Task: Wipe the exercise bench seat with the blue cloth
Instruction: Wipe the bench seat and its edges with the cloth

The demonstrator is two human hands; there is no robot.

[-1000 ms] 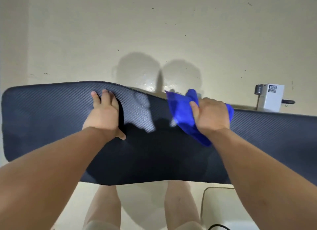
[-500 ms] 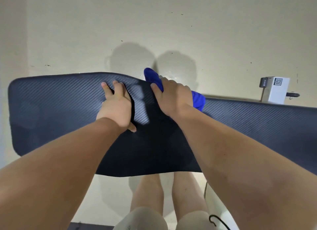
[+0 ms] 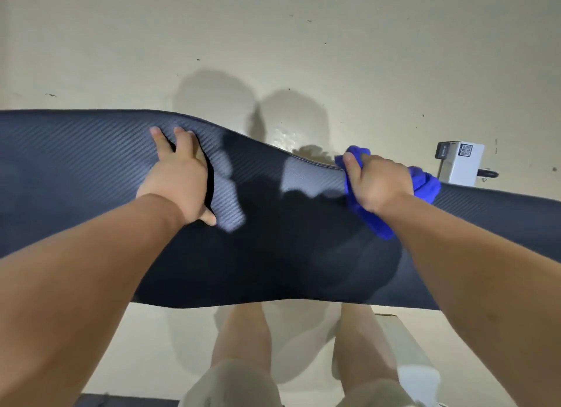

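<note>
The dark padded bench seat with a woven texture stretches across the whole view from left to right. My left hand lies flat on it left of centre, fingers straight and pointing to the far edge. My right hand grips the bunched blue cloth and presses it on the seat at its far edge, right of centre. One end of the cloth sticks out below my wrist, another bulges to the right of my knuckles.
A pale glossy floor lies beyond the seat. A small white box with a QR label stands past the seat's far edge at the right. My legs stand under the near edge.
My right hand has slid the cloth to the right along the far edge, away from my left hand. The left hand stays flat on the seat.
</note>
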